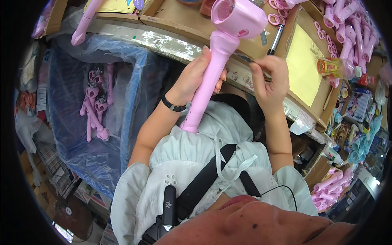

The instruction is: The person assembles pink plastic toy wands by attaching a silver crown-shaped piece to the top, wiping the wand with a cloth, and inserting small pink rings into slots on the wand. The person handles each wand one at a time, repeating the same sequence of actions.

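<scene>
My left hand [201, 73] is wrapped round the long handle of a pink plastic wand [216, 61] with a wide, hollow round head. The wand leans upright, its head over the bench and its handle end against my lap. To the right of the handle, my right hand [270, 79] is raised, fingers curled into a pinch and slightly blurred. A thin dark piece shows by its fingertips, too small to name. Just beyond that hand, a silver and black pen-like tool [277, 39] lies in a cardboard tray [179, 24].
At my left stands a blue bin [92, 163] lined with clear plastic, with several pink wands [96, 110] inside. Pink rings [274, 19], a yellow sheet [304, 61] and a small bottle [337, 68] lie along the bench. More pink parts [347, 28] are heaped at far right.
</scene>
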